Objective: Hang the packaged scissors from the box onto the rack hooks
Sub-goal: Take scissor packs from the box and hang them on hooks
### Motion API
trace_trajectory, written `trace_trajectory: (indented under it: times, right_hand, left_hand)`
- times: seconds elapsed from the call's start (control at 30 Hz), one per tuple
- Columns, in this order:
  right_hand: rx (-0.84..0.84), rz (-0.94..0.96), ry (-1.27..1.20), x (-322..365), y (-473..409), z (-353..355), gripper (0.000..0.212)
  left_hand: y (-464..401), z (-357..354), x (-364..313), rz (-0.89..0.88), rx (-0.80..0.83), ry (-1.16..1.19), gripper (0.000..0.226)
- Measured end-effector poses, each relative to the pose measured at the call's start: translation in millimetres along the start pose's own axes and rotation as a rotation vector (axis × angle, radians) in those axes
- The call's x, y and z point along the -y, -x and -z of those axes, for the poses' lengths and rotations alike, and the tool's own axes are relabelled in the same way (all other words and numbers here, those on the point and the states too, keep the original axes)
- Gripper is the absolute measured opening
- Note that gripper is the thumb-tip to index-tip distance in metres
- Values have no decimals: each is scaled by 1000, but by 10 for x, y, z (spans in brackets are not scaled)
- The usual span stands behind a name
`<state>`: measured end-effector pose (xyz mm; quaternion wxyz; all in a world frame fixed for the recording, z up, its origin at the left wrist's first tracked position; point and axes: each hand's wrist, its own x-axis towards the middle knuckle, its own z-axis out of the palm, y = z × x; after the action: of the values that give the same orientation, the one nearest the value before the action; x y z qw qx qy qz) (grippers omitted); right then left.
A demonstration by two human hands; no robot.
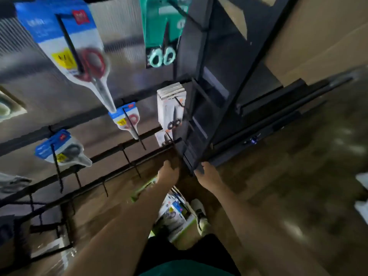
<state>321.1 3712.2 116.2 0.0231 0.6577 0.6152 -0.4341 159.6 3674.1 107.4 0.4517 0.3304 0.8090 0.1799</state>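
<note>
The box (179, 230) with green edges stands on the floor below my arms, with several packaged scissors (172, 213) inside. On the rack hooks hang a blue pack with red scissors (65, 46), a green pack (162, 32), a smaller blue pack (125, 118), a white stack (171, 104) and a blue pack with grey scissors (59, 148). My left hand (169, 173) reaches low, just under a small white pack (162, 138) on the lowest right hook. My right hand (208, 176) touches the bottom corner of the dark side panel (201, 108). The image is blurred, so neither grip is clear.
Several bare hooks (127, 156) stick out of the lower bars on the left. A shoe (200, 212) stands beside the box. Brown floor spreads to the right, with white objects (362, 184) at the right edge. A cardboard-coloured surface (318, 36) rises behind the rack.
</note>
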Motion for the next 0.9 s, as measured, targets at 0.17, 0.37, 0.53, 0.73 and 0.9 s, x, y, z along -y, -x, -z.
trace_trajectory:
  times: [0.17,0.37,0.53,0.73,0.9]
  right_hand:
    - [36,-152,-75,-552,272,-629,60]
    - [75,-238,-123,-1051,314,-1402,57]
    - [137,-313,-158,-1556,-10,-2136,54]
    - [213,-389,-233,-2172,-495,-3090,65]
    - [241,-361,-258,-2427,-819,-3781,60]
  left_hand:
    - [0,-323,667,30,100,-139,42]
    - [-120,-667,1433,85,223,-287,55]
    - [-458,-1083,1906,50,288,-383,57]
    - [-988,-1698,2602,95,292,-455,48]
    - [-1353,-2030,3245,170,278,-471,45]
